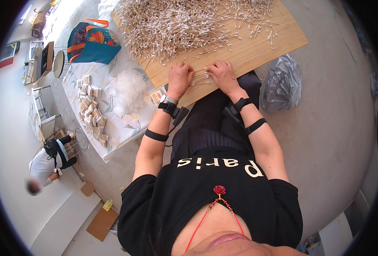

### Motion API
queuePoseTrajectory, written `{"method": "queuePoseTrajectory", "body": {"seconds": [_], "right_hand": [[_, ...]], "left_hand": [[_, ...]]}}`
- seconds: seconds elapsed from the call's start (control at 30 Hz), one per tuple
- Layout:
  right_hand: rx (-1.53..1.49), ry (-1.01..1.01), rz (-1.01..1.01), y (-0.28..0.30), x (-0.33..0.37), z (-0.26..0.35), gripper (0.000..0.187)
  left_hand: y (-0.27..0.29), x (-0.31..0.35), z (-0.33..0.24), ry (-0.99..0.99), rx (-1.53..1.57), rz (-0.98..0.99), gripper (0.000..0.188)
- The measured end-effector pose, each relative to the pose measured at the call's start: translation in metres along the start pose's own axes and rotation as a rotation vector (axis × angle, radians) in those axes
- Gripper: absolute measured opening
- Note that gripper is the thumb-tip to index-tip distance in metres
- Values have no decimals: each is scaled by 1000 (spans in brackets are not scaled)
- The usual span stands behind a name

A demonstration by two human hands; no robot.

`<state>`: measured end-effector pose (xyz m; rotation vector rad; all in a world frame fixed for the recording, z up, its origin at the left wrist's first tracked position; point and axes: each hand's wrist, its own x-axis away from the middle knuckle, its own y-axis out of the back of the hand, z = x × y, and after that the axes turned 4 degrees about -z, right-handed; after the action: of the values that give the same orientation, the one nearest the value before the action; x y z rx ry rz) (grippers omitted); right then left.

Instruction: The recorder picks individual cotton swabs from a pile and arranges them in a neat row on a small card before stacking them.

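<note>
red rose pendant [219, 190] nearest, over my black shirt [261, 200]. my left hand [180, 79] and right hand [225, 79], fingers curled at opposite ends of few cotton swabs [201, 80] on wooden board [283, 45]; cannot tell if either pinches them. swab heap [172, 32] beyond. swab pack [157, 96] beside left wrist. on covered table [117, 135]: small packs [88, 106], clear plastic bags [129, 91]. teal bag [105, 53], dark cloth [80, 36] inside. grey plastic bag [283, 83] right, contents hidden.
</note>
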<state>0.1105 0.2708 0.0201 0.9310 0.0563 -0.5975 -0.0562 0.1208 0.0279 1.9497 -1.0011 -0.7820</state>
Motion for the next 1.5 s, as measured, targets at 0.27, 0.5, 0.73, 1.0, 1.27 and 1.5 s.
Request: {"method": "queuePoseTrajectory", "body": {"seconds": [0.27,0.5,0.73,1.0,1.27,1.5], "right_hand": [[-17,-35,-27,6,11,7,13],[32,-30,-50,7,20,12,15],[62,-30,-44,4,26,15,17],[34,-28,-15,4,27,24,18],[37,-19,-457,52,-71,-18,77],[-64,-174,-413,168,-157,65,67]], "left_hand": [[1,7,-4,2,30,6,9],[2,6,-5,-27,54,-10,10],[-1,9,-5,-25,63,-14,8],[9,16,-3,-10,72,-15,11],[2,25,-41,-35,268,-82,11],[14,83,-90,-267,332,139,11]]}}
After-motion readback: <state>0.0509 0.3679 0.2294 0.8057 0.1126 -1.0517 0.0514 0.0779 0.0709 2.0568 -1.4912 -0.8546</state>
